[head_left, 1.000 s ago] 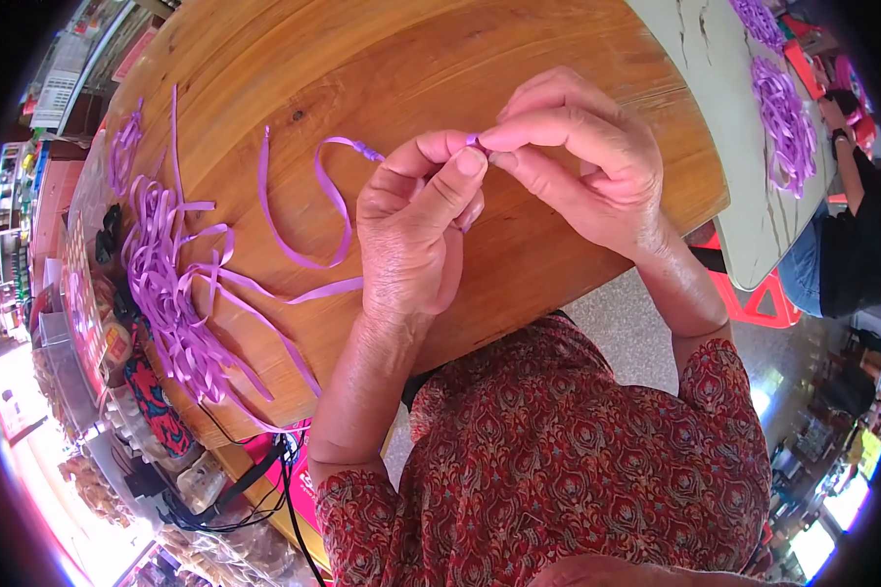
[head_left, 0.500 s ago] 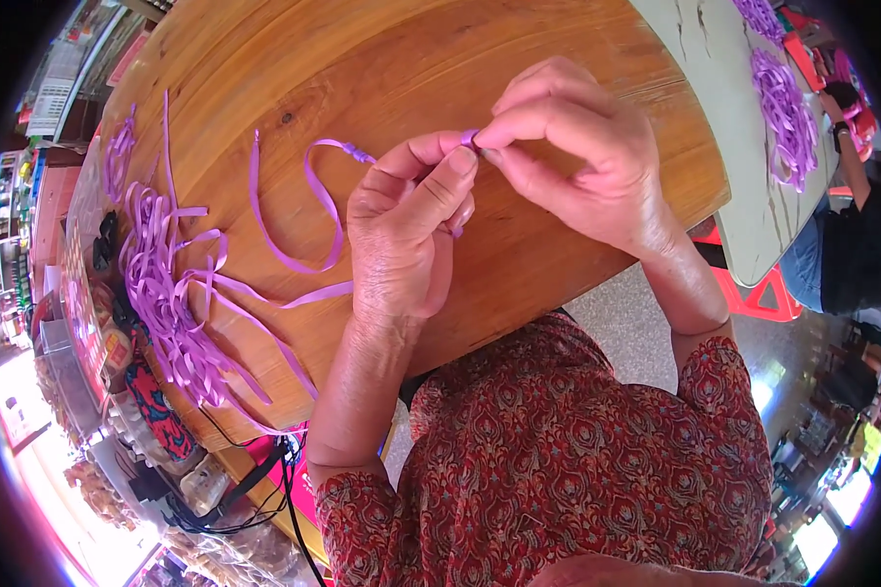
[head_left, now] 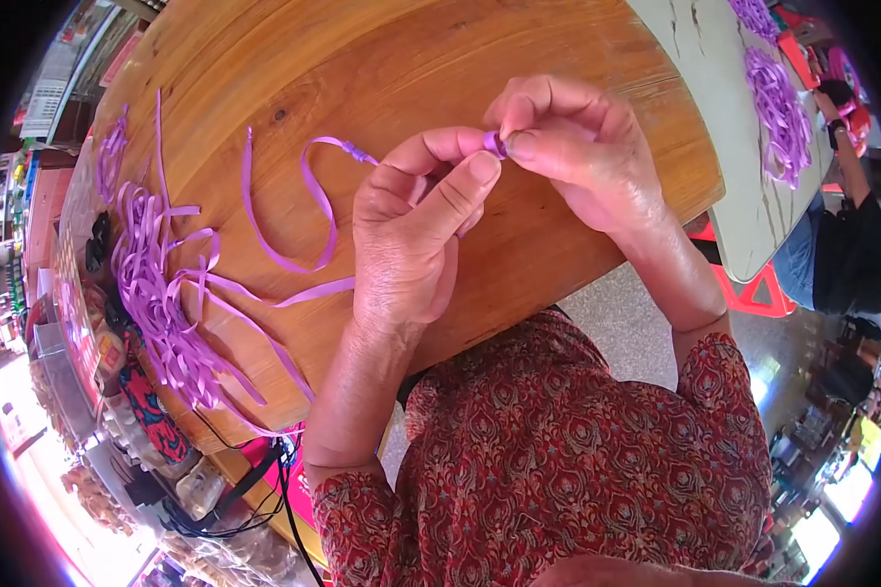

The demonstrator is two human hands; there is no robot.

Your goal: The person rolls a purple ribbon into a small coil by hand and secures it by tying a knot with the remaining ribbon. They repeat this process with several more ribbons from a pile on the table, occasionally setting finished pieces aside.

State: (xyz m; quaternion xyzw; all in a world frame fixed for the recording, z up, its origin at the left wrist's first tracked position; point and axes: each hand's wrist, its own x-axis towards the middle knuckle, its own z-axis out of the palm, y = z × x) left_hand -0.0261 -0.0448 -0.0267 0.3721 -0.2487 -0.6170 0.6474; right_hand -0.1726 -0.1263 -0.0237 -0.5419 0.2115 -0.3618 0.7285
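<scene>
- Head view looking straight down, nearest thing is the person's own lap in a dark red patterned top (head_left: pixel 578 460), both forearms coming up out of it toward a round wooden table (head_left: pixel 362 59).
- Left hand (head_left: pixel 411 235) sits over the near edge of the table, thumb and forefinger pressed together on a small bit of purple ribbon (head_left: pixel 494 144). So it's pinched shut on that, the other fingers just curled loosely under.
- Right hand (head_left: pixel 582 147) meets it from the other side, fingertips closed down tight on the same little purple piece. The two hands touch at that spot, a bit in from the near-right edge of the table.
- One long ribbon strand (head_left: pixel 308 210) trails from behind the left hand, loops across the wood toward the left and has a small knot-like bump near its top bend.
- Further left, along the table's left edge, there's a loose heap of purple ribbon strips (head_left: pixel 162 313), some hanging over the rim.
- Below that edge, black cables (head_left: pixel 264 479) and some colourful clutter, too blurry to call.
- Far right, past the wooden table, a pale grey table (head_left: pixel 724 127) with another purple ribbon pile (head_left: pixel 778 103) on it, and another person in dark clothes (head_left: pixel 842 264) sitting at its right side.
</scene>
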